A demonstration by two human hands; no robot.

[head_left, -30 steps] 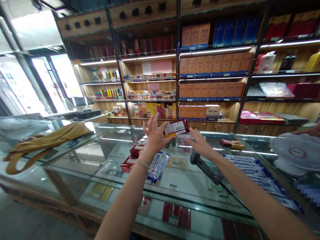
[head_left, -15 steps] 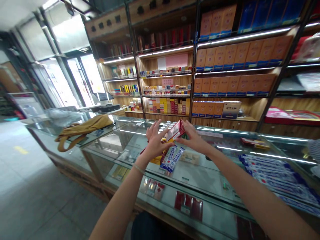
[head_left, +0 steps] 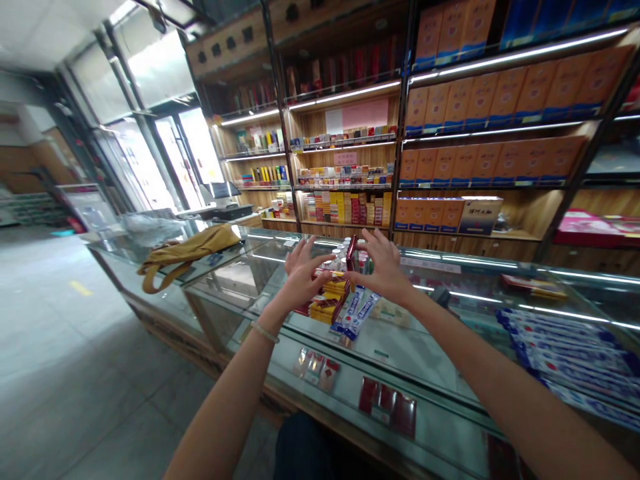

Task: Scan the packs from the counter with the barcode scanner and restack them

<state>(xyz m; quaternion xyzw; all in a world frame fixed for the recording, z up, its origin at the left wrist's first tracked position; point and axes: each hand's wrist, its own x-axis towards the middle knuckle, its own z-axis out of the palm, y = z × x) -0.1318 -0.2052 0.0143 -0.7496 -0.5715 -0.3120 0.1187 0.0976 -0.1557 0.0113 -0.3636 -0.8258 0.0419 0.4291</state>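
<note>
My right hand (head_left: 381, 267) grips a small dark red box (head_left: 351, 252) between thumb and fingers, held upright with a narrow side toward me. To its left my left hand (head_left: 304, 275) is open, fingers spread, with nothing in it and apart from the box. Beneath the hands, a pile of yellow-and-red packets (head_left: 327, 303) rests on the glass counter (head_left: 430, 353), partly hidden by my left hand. Beside that pile lie slim blue-and-white packets (head_left: 357, 313). Several small white-capped items (head_left: 340, 252) stand just behind the hands.
Many more blue-and-white packets (head_left: 570, 360) are spread at right. A yellow-and-red packet (head_left: 533, 287) lies behind them. A mustard bag (head_left: 193, 252) rests on the counter at left. Shelves with orange boxes (head_left: 480, 103) line the back wall. Flat packs (head_left: 387, 407) show inside the counter.
The red box has turned from showing its broad printed side to a narrow side. My left hand has moved away from it, uncovering more of the yellow packets. The view has shifted slightly left.
</note>
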